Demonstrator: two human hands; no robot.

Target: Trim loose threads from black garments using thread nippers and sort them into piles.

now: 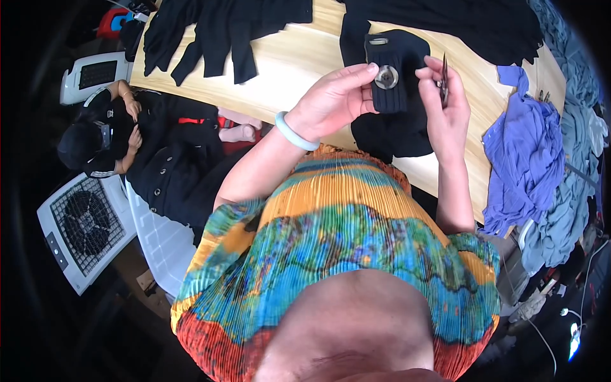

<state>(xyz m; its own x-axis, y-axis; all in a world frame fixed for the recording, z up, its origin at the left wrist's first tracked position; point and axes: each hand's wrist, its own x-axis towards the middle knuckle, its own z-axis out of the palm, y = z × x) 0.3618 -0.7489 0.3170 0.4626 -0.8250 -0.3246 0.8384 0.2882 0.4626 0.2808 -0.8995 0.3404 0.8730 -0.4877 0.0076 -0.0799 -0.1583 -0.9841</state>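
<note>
Near the middle of the wooden table, my left hand [337, 99] pinches the edge of a ribbed black garment piece [389, 102]. A large round grey-brown button [386, 77] lies against this piece, next to my thumb tip. Farther up on the same piece is a small pale oval [379, 41], possibly a buttonhole. To the right, my right hand [449, 105] is closed around small dark thread snips [444, 83] whose tips point away from me. The snips are apart from the black cloth. More black cloth [382, 137] lies beneath and around both hands.
Black garments [235, 32] cover the table's [286, 57] far side. A purple garment [525, 146] lies at right, beside a blue-grey fabric pile [566, 191]. At left, a co-worker [105, 130] sits by black buttoned cloth [167, 181] and a white fan unit [89, 223].
</note>
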